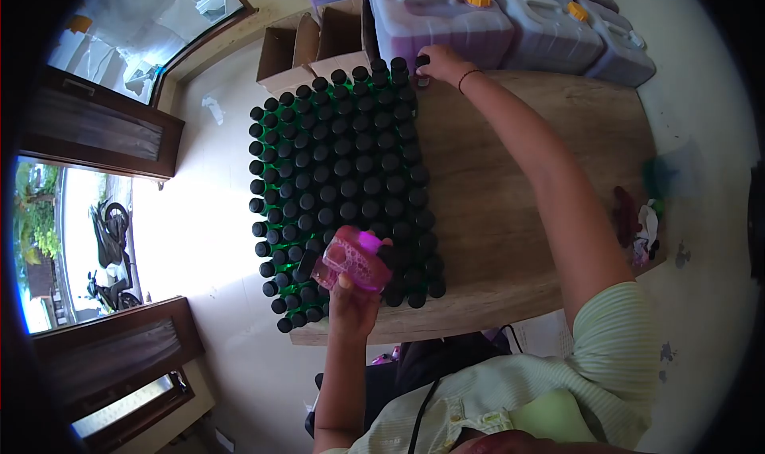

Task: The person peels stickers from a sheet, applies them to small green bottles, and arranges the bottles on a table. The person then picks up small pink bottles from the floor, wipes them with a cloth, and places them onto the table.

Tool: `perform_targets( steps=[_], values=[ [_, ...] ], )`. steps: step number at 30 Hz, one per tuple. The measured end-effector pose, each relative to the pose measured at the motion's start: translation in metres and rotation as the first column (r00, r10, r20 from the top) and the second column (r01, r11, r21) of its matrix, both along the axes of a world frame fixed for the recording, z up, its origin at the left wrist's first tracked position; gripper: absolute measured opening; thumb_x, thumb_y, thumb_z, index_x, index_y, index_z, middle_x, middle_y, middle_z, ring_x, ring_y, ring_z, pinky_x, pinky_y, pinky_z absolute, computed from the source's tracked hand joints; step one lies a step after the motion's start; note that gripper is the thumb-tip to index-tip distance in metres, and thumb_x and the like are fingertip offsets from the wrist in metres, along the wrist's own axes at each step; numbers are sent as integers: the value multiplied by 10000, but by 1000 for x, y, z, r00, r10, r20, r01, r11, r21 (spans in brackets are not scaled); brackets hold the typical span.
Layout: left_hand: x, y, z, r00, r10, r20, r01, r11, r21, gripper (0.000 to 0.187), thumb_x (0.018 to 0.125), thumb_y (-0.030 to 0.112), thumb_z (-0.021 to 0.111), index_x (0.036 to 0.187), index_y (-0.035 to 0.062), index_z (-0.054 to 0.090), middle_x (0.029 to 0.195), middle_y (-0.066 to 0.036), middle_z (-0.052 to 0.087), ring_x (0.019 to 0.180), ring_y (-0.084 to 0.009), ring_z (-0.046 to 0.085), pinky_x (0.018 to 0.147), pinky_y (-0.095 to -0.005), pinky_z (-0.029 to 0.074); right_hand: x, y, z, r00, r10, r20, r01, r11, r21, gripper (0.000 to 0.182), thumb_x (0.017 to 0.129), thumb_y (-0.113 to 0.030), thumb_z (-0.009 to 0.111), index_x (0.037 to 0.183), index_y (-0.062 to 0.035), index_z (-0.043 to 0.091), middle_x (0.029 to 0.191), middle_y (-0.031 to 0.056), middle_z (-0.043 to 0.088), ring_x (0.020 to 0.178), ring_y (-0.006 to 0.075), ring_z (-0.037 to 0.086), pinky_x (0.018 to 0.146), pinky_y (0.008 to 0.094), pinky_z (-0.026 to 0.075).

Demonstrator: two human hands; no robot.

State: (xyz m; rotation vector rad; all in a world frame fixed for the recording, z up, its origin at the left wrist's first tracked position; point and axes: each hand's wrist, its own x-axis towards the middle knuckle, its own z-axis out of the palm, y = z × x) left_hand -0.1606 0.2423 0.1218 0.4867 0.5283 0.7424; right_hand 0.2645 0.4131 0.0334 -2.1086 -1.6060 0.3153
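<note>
My left hand is closed round clear bottles of pink liquid, held over the near part of a large block of green bottles with black caps. One held bottle has a pink cap; a black cap shows at the left of the bunch. At the far right corner of the block, my right hand has its fingers closed on the black cap of a small bottle. That bottle is upright beside the last bottles of the far row.
Large jugs of purple liquid with orange caps stand beyond the wooden table. Open cardboard boxes are at the far left. Dark red and white cloth-like items lie at the table's right end.
</note>
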Motion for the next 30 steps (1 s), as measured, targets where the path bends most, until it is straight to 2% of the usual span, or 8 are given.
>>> perform_targets(
  steps=[6, 9, 13, 15, 20, 23, 26, 30],
  values=[
    [54, 7, 11, 999, -31, 36, 37, 978, -205, 606, 802, 326, 676, 1270, 82, 378, 1195, -83, 514, 1129, -231, 505, 941, -390, 436, 3, 5, -18, 999, 35, 14, -37, 985, 170, 427, 707, -274, 715, 1047, -49, 586, 961, 161, 634, 836, 346, 610, 775, 408, 476],
    [78, 11, 12, 1000, -28, 11, 30, 961, -274, 506, 824, 319, 658, 1215, 104, 421, 1131, -52, 531, 1070, -200, 530, 919, -386, 457, -17, -29, 18, 999, -7, -40, 16, 972, 235, 508, 718, -340, 719, 1088, -23, 577, 940, 157, 632, 852, 314, 605, 773, 396, 474],
    [113, 17, 16, 999, -33, -21, 27, 967, -254, 455, 820, 325, 663, 1160, 111, 448, 1074, -27, 530, 1002, -176, 545, 908, -373, 466, -75, -120, 86, 793, 97, -601, 13, 984, 176, 404, 833, -279, 642, 1151, -46, 557, 899, 85, 615, 791, 135, 581, 709, 267, 465],
    [131, 18, 12, 1000, -13, -10, 11, 971, -238, 436, 852, 309, 626, 1170, 82, 435, 1064, -50, 545, 989, -189, 564, 852, -349, 512, -100, -172, 103, 688, 144, -712, 10, 978, 207, 385, 826, -250, 659, 1145, -59, 564, 902, 52, 596, 794, 109, 563, 702, 252, 462],
    [171, 14, 1, 996, -64, 57, 72, 984, -165, 443, 868, 315, 604, 1189, 67, 427, 1093, -57, 530, 1009, -173, 545, 884, -326, 485, -138, -233, 123, 900, 132, -415, 27, 934, 357, 369, 795, -207, 697, 1099, -41, 569, 970, 28, 574, 816, 110, 565, 707, 249, 467],
    [190, 7, -11, 998, -70, -7, 67, 975, -211, 421, 864, 298, 614, 1172, 60, 455, 1114, -65, 517, 993, -163, 544, 817, -312, 515, -103, -231, 109, 872, 119, -474, 65, 933, 354, 336, 810, -215, 681, 1081, -48, 574, 927, 28, 587, 767, 100, 573, 656, 239, 473],
    [194, -6, -23, 984, -115, -137, 80, 968, -238, 415, 845, 280, 641, 1148, 49, 476, 1098, -63, 513, 966, -167, 545, 790, -312, 528, -63, -210, 106, 762, -44, -646, 187, 970, 156, 320, 813, -222, 676, 1063, -45, 581, 904, 37, 603, 692, 86, 576, 597, 237, 477],
    [187, -24, -23, 971, -163, -177, 130, 975, -182, 458, 795, 260, 699, 1141, 38, 497, 1026, -45, 515, 931, -152, 546, 776, -322, 531, -21, -160, 64, 801, -79, -593, 143, 988, 60, 293, 813, -218, 668, 1040, -46, 600, 846, 42, 622, 616, 75, 568, 557, 238, 477]
  ],
)
